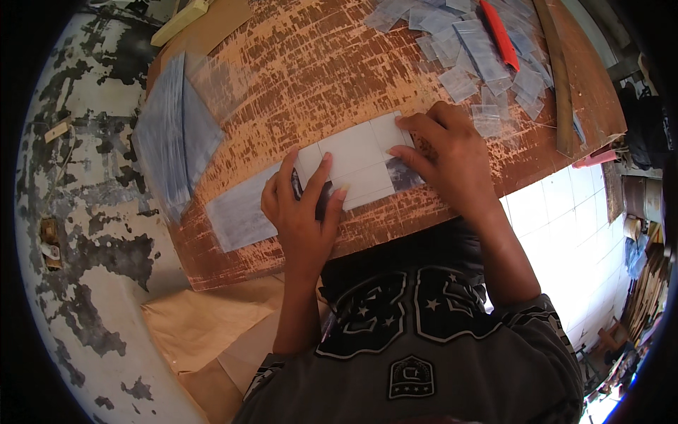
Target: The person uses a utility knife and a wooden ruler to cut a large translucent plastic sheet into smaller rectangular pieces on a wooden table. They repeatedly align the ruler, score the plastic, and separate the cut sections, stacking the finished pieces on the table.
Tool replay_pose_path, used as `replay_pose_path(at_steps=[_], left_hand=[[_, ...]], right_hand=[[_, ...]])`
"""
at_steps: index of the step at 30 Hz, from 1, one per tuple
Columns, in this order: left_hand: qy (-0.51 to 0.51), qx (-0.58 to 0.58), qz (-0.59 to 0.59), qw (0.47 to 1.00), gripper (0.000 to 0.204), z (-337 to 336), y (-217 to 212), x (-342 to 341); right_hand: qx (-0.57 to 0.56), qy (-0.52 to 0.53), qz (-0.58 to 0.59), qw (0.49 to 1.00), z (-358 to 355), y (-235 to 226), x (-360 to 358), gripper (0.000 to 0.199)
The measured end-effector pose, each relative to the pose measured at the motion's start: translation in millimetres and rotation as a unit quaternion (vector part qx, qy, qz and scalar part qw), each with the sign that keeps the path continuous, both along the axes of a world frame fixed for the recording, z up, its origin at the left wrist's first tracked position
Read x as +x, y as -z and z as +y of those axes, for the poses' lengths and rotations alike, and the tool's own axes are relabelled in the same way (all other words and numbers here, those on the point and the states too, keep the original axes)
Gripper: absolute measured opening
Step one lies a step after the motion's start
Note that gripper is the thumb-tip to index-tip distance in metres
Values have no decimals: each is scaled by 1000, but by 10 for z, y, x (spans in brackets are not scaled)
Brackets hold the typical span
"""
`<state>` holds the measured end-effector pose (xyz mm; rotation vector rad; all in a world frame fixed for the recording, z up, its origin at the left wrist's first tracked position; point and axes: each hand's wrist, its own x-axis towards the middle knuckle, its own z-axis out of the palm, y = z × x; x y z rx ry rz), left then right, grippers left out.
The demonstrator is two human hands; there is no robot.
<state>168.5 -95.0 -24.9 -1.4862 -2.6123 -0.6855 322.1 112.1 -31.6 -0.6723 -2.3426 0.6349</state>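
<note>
A white rectangular piece with thin ruled lines lies on the worn brown tabletop, over a long strip of clear plastic film. My left hand rests on the left part of the white piece, fingers spread and pressing down. At its right end is my right hand, with the thumb and forefinger apart on the surface and the other fingers curled. Dark patches show beside the white piece near both hands; what they are, I cannot tell.
Cut clear plastic pieces lie scattered at the far right, with a red cutter-like tool on them. A wooden strip runs along the right edge. Folded plastic sheets lie at left. Brown paper is below the table.
</note>
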Motion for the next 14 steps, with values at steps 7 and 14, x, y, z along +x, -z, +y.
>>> replay_pose_path(at_steps=[7,14], left_hand=[[17,7,-14,1000,45,-36,42,-78],[19,-25,0,1000,55,-34,7,-60]], right_hand=[[-5,-5,1,1000,14,-7,-5,31],[-9,-12,-9,1000,18,-23,-5,30]])
